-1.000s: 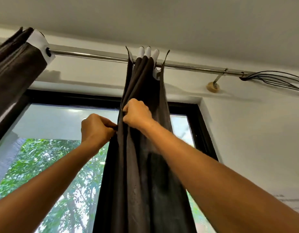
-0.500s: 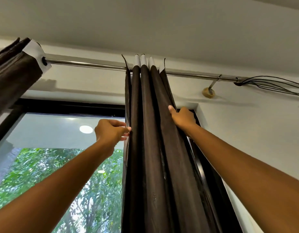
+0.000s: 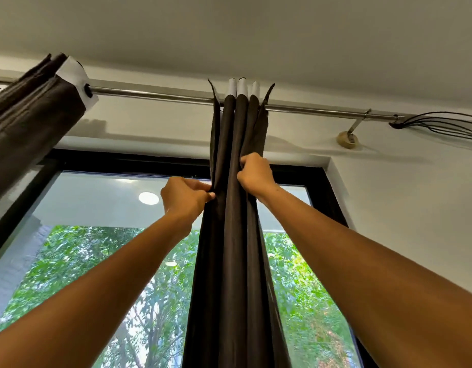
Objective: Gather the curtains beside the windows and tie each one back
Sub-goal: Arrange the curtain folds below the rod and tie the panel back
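From my view the bunched dark curtain (image 3: 234, 235) hangs in the middle of the window (image 3: 102, 248) and blocks the way between my two arms. My left hand (image 3: 185, 199) pinches its left edge and my right hand (image 3: 256, 175) grips the right folds. On both sides of the curtain the glass is free. Above, the metal rod (image 3: 155, 94) is bare between this curtain and the second curtain (image 3: 30, 120) at far left. To the right, the rod bracket (image 3: 349, 136) and a bundle of black cables (image 3: 442, 123) take the wall space.
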